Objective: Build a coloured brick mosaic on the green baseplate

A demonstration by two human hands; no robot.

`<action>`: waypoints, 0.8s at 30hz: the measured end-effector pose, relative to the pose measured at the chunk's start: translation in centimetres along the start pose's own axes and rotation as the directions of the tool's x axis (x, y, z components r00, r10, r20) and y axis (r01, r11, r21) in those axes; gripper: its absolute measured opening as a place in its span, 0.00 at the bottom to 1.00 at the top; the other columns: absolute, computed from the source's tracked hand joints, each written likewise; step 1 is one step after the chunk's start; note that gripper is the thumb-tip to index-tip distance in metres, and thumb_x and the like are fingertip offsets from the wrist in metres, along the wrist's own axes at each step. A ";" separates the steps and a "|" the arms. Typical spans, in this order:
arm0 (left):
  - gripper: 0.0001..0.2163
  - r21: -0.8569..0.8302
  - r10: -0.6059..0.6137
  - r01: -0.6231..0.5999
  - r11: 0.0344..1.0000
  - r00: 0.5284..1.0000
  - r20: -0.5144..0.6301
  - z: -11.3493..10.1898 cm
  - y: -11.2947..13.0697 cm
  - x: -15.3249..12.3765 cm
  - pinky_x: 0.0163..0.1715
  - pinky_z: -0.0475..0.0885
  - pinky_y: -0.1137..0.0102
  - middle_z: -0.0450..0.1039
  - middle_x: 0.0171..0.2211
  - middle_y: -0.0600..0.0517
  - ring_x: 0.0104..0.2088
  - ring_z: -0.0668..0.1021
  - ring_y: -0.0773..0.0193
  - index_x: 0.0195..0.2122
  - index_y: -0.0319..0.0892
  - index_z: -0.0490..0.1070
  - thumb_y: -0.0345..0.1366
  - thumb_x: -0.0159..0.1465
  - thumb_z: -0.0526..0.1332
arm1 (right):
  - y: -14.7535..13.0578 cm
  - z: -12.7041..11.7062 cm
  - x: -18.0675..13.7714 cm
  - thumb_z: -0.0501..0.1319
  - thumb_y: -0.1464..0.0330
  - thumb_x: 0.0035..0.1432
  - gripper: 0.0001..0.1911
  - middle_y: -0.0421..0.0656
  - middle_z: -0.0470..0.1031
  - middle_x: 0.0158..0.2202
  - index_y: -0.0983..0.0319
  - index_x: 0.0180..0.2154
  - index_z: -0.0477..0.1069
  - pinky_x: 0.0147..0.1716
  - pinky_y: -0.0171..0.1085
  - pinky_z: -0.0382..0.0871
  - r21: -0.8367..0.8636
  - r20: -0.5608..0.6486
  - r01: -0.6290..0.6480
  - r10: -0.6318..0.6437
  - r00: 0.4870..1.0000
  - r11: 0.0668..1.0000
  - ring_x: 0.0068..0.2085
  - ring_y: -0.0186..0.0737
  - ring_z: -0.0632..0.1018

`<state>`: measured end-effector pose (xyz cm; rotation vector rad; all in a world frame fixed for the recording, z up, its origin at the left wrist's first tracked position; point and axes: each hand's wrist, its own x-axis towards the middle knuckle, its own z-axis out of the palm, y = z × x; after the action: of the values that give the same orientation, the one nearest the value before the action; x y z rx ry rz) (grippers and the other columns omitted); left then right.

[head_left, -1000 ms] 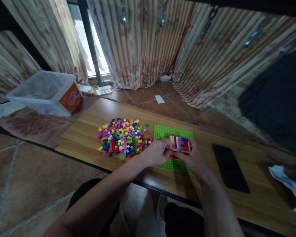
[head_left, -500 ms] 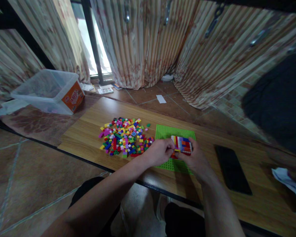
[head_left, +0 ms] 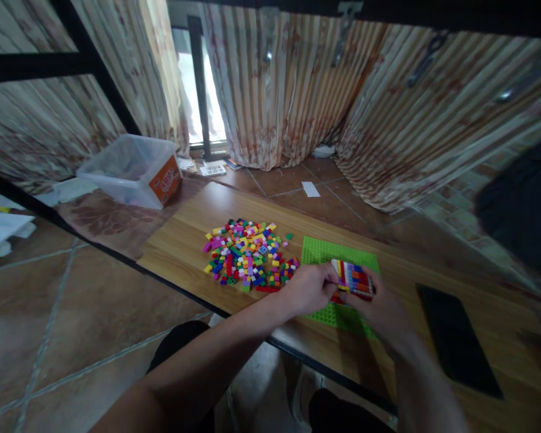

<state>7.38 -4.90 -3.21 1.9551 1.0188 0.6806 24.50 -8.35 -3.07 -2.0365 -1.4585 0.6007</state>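
Observation:
A block of building bricks (head_left: 352, 276) in striped rows of white, red, yellow, blue and orange is over the green baseplate (head_left: 318, 248). My right hand (head_left: 381, 307) wraps around its right side, fingers at the far edge and thumb at the near edge. At the block's left end my left hand (head_left: 312, 290) is closed in a pinch; whatever lies between those fingertips is hidden. Red pieces show under the near side of the block, partly covered by my fingers. Left of the baseplate spreads a pile of loose bricks (head_left: 247, 255) in many colours.
The wooden table (head_left: 175, 240) carries everything at hand. A black phone-like slab (head_left: 457, 337) lies right of my right hand. Beyond the table's left end stands a clear plastic bin (head_left: 126, 171) with an orange label. Striped curtains (head_left: 270, 102) hang behind, and a dark shape is at the right.
The camera view has swung a little to the left, so everything appears shifted right. Both hands keep nearly the same places on the brick block.

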 end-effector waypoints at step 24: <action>0.08 0.371 0.161 -0.129 0.920 0.985 -0.057 -3.9 -3.7 -1.3 0.41 0.72 0.69 0.72 0.36 0.48 0.38 0.76 0.62 0.36 0.40 0.68 0.32 0.67 0.50 | 1.2 1.5 1.6 0.52 0.40 0.50 0.46 0.60 0.71 0.49 0.70 0.56 0.67 0.51 0.56 0.66 -0.341 -0.035 0.080 -0.098 0.995 0.936 0.51 0.65 0.72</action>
<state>2.32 -3.13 -4.40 2.3627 1.1244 0.6998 24.89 -6.88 -5.01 -2.2074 -1.7090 0.2689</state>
